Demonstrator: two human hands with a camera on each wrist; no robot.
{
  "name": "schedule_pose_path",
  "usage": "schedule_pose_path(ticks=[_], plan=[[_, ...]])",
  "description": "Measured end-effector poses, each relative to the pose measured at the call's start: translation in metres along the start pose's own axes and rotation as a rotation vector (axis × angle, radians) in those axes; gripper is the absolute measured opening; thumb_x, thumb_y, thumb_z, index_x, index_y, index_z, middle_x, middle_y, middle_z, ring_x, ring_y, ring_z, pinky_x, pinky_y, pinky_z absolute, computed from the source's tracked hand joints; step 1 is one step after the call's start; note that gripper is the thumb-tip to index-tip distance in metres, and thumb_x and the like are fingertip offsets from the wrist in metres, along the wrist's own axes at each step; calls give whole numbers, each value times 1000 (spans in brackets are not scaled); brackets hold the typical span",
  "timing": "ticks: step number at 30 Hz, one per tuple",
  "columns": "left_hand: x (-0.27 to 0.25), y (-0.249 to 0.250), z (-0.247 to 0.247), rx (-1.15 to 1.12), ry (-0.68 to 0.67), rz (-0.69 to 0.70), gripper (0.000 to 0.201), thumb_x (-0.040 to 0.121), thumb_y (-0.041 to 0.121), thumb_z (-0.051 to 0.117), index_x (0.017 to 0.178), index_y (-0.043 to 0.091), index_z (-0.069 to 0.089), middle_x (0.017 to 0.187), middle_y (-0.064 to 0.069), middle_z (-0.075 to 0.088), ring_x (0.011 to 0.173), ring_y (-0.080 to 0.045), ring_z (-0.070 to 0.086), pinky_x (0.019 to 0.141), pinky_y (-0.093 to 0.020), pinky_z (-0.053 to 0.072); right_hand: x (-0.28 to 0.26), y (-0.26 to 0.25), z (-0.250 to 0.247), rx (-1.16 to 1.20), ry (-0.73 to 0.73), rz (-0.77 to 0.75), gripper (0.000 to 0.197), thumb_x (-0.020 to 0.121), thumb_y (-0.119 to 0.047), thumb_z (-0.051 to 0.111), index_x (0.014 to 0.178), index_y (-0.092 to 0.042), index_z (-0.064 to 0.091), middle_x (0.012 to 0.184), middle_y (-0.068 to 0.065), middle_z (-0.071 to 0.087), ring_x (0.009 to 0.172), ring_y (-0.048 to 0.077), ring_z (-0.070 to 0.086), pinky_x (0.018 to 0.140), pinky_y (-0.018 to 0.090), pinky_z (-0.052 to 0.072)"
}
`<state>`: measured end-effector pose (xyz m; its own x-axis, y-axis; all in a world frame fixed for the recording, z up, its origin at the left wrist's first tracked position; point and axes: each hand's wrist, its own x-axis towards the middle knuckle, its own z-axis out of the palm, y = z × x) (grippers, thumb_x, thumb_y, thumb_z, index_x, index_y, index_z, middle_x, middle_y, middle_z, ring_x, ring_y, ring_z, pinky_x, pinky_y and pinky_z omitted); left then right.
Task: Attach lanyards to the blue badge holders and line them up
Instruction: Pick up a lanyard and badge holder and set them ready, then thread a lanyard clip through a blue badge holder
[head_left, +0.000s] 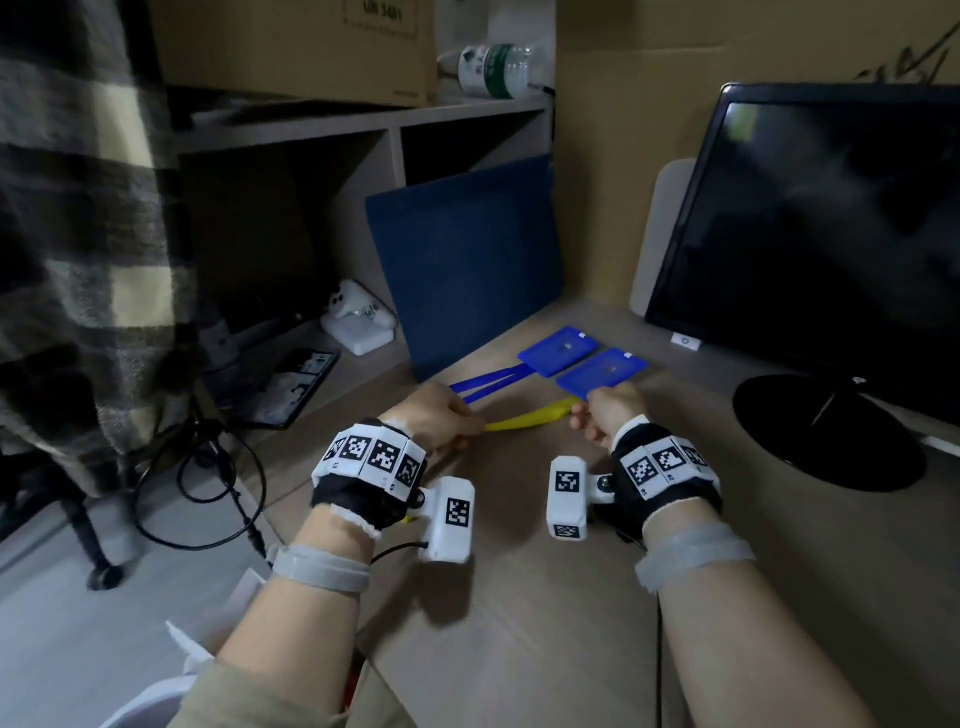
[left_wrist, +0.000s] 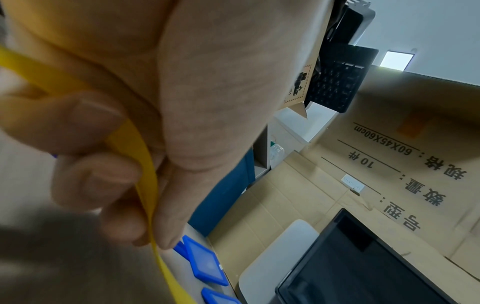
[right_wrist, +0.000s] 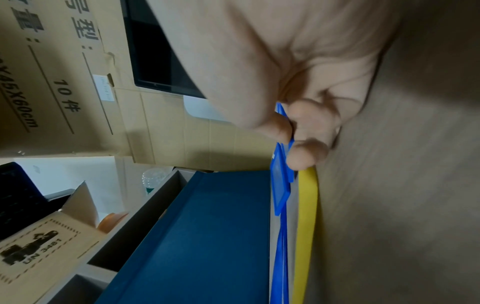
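Observation:
Two blue badge holders lie side by side on the desk in the head view, the far one (head_left: 561, 349) and the near one (head_left: 602, 370). A blue lanyard (head_left: 488, 382) runs left from the far holder. A yellow lanyard (head_left: 530, 418) stretches between my hands. My left hand (head_left: 457, 415) has its fingers curled round the yellow lanyard (left_wrist: 145, 164). My right hand (head_left: 592, 410) pinches the near end of the near badge holder (right_wrist: 283, 185) between thumb and fingers, where the yellow lanyard (right_wrist: 307, 205) meets it. The joint itself is hidden by my fingers.
A dark monitor (head_left: 831, 234) stands at the right on a round black base (head_left: 831, 431). A dark blue board (head_left: 467, 270) leans behind the badges. Cardboard boxes (head_left: 623, 156) wall the back. The desk's left edge drops to cables (head_left: 208, 467) and a chair.

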<state>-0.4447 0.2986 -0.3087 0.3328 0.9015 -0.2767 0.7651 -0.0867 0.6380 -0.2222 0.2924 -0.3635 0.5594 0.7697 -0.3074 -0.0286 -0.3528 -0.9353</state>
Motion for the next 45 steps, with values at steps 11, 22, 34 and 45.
schedule_pose_path(ticks=[11,22,34,45], plan=[[2,-6,-3,-82,-40,-73,15,95,12,58,87,4,69,64,-6,64,40,-12,52,41,-20,43,6,-1,2,16,27,21,24,93,-3,39,77,-5,56,51,5,62,39,14,61,30,14,28],[-24,53,1,-13,58,120,23,93,27,60,105,12,72,92,-7,69,81,-22,62,72,-30,49,-57,-28,-36,62,-60,-63,10,100,-9,51,98,-15,44,73,4,56,54,16,54,46,24,42],[-77,241,127,-179,-200,548,22,94,15,55,73,17,61,72,-3,61,60,-13,56,60,-25,46,-160,-37,-257,-48,175,-216,10,100,-15,54,106,-15,61,76,1,62,51,13,54,38,17,37],[-166,369,290,-224,-613,727,15,98,20,56,86,17,65,92,-11,72,68,-19,65,52,-24,44,-240,64,-485,-255,726,58,21,92,-11,65,105,4,71,88,15,66,64,21,59,45,17,42]])
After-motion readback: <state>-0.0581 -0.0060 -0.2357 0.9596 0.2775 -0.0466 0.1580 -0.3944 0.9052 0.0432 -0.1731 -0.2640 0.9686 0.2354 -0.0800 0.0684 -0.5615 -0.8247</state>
